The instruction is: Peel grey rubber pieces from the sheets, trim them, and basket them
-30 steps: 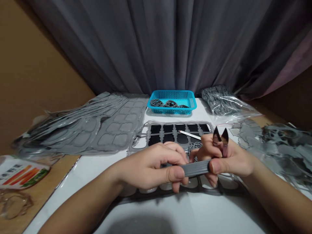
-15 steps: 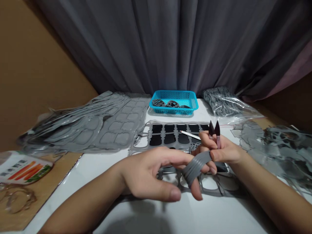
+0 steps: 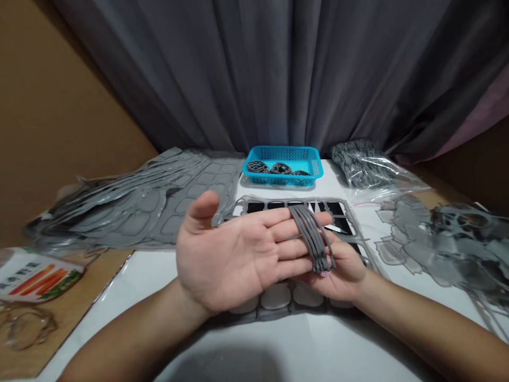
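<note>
My left hand (image 3: 234, 254) is turned palm toward me, thumb up and fingers stretched out flat. A bundle of thin grey rubbery loops (image 3: 312, 236) lies across its fingers, apparently passing around them. Behind and below those fingers is my right hand (image 3: 342, 270), closed and partly hidden. It holds pink tweezers (image 3: 324, 274), whose pale pointed tips stick up above the left fingers while most of their length is covered. Under both hands lies a grey moulded sheet (image 3: 274, 313) with rounded openings, some of them black.
A blue basket (image 3: 283, 178) with dark looped pieces stands behind. Stacked grey sheets (image 3: 191, 191) are at left, with a vegetable-print packet (image 3: 43, 276) and clear-framed glasses (image 3: 29, 329). At right lie a filled plastic bag (image 3: 366, 164), grey scraps (image 3: 441, 233) and a white stick (image 3: 337, 229).
My left hand has rolled over from a downward curl to flat with the palm showing. The grey loops have turned with it. My right hand has moved lower behind it, the tweezers now mostly hidden.
</note>
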`<action>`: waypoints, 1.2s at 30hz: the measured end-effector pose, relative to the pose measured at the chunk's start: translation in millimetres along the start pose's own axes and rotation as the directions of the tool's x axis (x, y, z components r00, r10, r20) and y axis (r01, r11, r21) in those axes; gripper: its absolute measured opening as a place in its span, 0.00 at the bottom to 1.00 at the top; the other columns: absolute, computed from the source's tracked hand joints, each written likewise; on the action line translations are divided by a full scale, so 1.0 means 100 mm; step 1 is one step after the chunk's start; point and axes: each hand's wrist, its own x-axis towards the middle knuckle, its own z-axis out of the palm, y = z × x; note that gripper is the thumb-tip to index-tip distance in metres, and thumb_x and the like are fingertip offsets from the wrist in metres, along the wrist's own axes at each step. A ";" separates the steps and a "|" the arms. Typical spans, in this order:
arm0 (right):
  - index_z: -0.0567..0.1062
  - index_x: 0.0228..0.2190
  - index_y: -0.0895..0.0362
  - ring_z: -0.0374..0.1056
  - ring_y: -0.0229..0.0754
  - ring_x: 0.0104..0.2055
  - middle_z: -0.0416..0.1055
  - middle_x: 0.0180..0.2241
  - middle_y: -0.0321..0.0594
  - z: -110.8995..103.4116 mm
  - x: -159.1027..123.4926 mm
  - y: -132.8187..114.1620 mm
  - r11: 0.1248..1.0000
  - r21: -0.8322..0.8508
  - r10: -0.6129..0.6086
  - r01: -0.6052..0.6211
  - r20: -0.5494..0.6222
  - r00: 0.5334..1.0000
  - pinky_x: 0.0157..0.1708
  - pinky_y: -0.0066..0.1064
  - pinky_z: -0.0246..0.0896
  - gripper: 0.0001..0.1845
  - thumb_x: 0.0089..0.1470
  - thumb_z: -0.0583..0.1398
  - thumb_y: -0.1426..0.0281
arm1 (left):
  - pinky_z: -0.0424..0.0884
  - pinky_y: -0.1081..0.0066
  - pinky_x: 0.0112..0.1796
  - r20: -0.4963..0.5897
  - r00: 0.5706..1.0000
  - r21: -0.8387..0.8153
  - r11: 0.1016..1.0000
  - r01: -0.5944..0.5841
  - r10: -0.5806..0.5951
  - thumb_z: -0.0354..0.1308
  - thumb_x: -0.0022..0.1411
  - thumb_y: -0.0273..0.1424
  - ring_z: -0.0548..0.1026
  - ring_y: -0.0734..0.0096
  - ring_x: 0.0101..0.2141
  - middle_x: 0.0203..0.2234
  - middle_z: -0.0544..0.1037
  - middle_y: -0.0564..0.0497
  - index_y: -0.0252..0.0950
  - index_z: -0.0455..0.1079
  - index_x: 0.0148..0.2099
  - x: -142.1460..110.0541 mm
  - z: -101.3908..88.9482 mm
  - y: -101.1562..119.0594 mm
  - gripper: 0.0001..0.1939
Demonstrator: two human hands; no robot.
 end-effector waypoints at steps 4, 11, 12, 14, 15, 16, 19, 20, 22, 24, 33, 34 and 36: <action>0.67 0.29 0.56 0.50 0.26 0.15 0.57 0.17 0.24 -0.02 0.00 0.00 1.000 -0.004 0.008 -0.009 -0.046 0.999 0.23 0.20 0.60 0.08 0.43 0.61 0.75 | 0.43 0.45 0.58 -0.015 1.000 0.003 1.000 0.012 -0.012 0.45 0.49 0.52 0.52 0.38 0.60 0.59 0.56 0.29 0.17 0.51 0.60 0.02 -0.01 0.00 0.47; 0.68 0.25 0.57 0.50 0.26 0.16 0.57 0.16 0.25 -0.02 0.00 0.01 1.000 0.011 0.023 -0.023 -0.013 1.000 0.21 0.19 0.58 0.09 0.41 0.64 0.73 | 0.46 0.46 0.57 0.004 1.000 0.021 1.000 0.017 -0.017 0.46 0.47 0.54 0.55 0.37 0.59 0.59 0.59 0.30 0.20 0.58 0.57 0.03 -0.04 -0.01 0.46; 0.68 0.25 0.57 0.51 0.26 0.16 0.56 0.16 0.25 -0.03 0.00 0.02 1.000 0.010 0.026 -0.026 -0.018 0.999 0.21 0.19 0.59 0.09 0.41 0.65 0.72 | 0.45 0.45 0.57 0.003 1.000 0.028 0.999 0.020 -0.021 0.47 0.47 0.54 0.55 0.38 0.59 0.58 0.59 0.31 0.21 0.59 0.57 0.03 -0.04 -0.01 0.46; 0.67 0.24 0.57 0.52 0.27 0.16 0.57 0.15 0.25 -0.04 0.01 0.03 0.999 0.003 0.039 -0.039 -0.035 0.999 0.21 0.20 0.59 0.09 0.42 0.64 0.72 | 0.45 0.45 0.57 -0.006 0.999 0.044 0.998 0.037 -0.037 0.46 0.48 0.55 0.56 0.38 0.59 0.58 0.61 0.31 0.22 0.60 0.56 0.03 -0.06 -0.01 0.45; 0.67 0.24 0.57 0.53 0.27 0.16 0.57 0.16 0.26 -0.05 0.02 0.03 0.999 0.002 0.045 -0.045 -0.045 0.998 0.21 0.20 0.59 0.09 0.42 0.64 0.72 | 0.46 0.45 0.57 -0.011 0.999 0.052 0.998 0.047 -0.047 0.46 0.48 0.55 0.56 0.38 0.59 0.57 0.62 0.31 0.22 0.61 0.56 0.03 -0.07 -0.01 0.45; 0.66 0.24 0.57 0.53 0.28 0.16 0.58 0.16 0.26 -0.06 0.03 0.04 0.999 0.004 0.050 -0.050 -0.047 0.998 0.21 0.21 0.59 0.09 0.42 0.64 0.72 | 0.46 0.45 0.57 -0.017 0.998 0.058 0.997 0.056 -0.055 0.45 0.49 0.55 0.56 0.38 0.58 0.57 0.63 0.30 0.21 0.61 0.57 0.03 -0.08 -0.02 0.45; 0.65 0.23 0.57 0.50 0.26 0.16 0.56 0.15 0.25 -0.10 0.06 0.05 0.998 0.022 0.053 -0.052 -0.036 0.998 0.21 0.19 0.57 0.12 0.39 0.65 0.72 | 0.48 0.46 0.57 -0.022 0.998 0.075 0.996 0.054 -0.052 0.45 0.52 0.53 0.57 0.39 0.58 0.55 0.64 0.28 0.18 0.60 0.58 0.04 -0.11 -0.04 0.44; 0.65 0.22 0.57 0.49 0.26 0.15 0.55 0.14 0.24 -0.11 0.07 0.05 0.998 0.024 0.056 -0.055 -0.029 0.998 0.20 0.19 0.56 0.12 0.39 0.65 0.72 | 0.48 0.47 0.57 -0.019 0.999 0.086 0.995 0.040 -0.038 0.46 0.53 0.51 0.58 0.39 0.58 0.55 0.64 0.28 0.18 0.59 0.58 0.04 -0.12 -0.05 0.43; 0.65 0.22 0.57 0.47 0.26 0.15 0.54 0.13 0.24 -0.12 0.08 0.05 0.998 0.024 0.066 -0.066 -0.018 0.998 0.19 0.18 0.54 0.13 0.36 0.66 0.73 | 0.50 0.49 0.57 -0.018 1.000 0.132 0.991 0.013 -0.011 0.50 0.54 0.44 0.60 0.41 0.57 0.55 0.65 0.29 0.19 0.60 0.58 0.04 -0.12 -0.09 0.37; 0.65 0.23 0.57 0.48 0.26 0.15 0.54 0.14 0.23 -0.12 0.07 0.04 0.997 0.023 0.075 -0.075 -0.012 0.997 0.18 0.18 0.52 0.14 0.36 0.66 0.75 | 0.53 0.50 0.56 -0.022 1.000 0.193 0.981 -0.001 0.006 0.54 0.53 0.34 0.63 0.44 0.56 0.55 0.65 0.31 0.22 0.60 0.58 0.03 -0.13 -0.12 0.32; 0.64 0.25 0.57 0.49 0.25 0.15 0.55 0.14 0.23 -0.12 0.06 0.07 0.994 0.063 0.088 -0.087 -0.018 0.996 0.19 0.19 0.54 0.18 0.37 0.68 0.70 | 0.58 0.54 0.54 -0.039 0.999 0.237 0.971 0.041 -0.033 0.58 0.47 0.26 0.70 0.48 0.50 0.50 0.72 0.34 0.26 0.66 0.55 0.03 -0.11 -0.15 0.30; 0.64 0.26 0.57 0.50 0.25 0.14 0.56 0.14 0.23 -0.12 0.06 0.07 0.995 0.064 0.079 -0.078 -0.013 0.997 0.19 0.19 0.55 0.18 0.37 0.68 0.70 | 0.60 0.56 0.52 -0.051 0.998 0.248 0.968 0.045 -0.034 0.58 0.48 0.27 0.71 0.50 0.49 0.48 0.73 0.34 0.26 0.66 0.55 0.04 -0.12 -0.16 0.29; 0.64 0.27 0.57 0.53 0.27 0.14 0.61 0.15 0.25 -0.13 0.08 0.07 0.997 0.057 0.043 -0.042 -0.013 0.999 0.21 0.22 0.59 0.17 0.38 0.68 0.70 | 0.66 0.61 0.47 -0.094 0.995 0.288 0.957 0.044 -0.017 0.59 0.52 0.31 0.75 0.56 0.43 0.41 0.76 0.36 0.25 0.68 0.53 0.06 -0.16 -0.15 0.26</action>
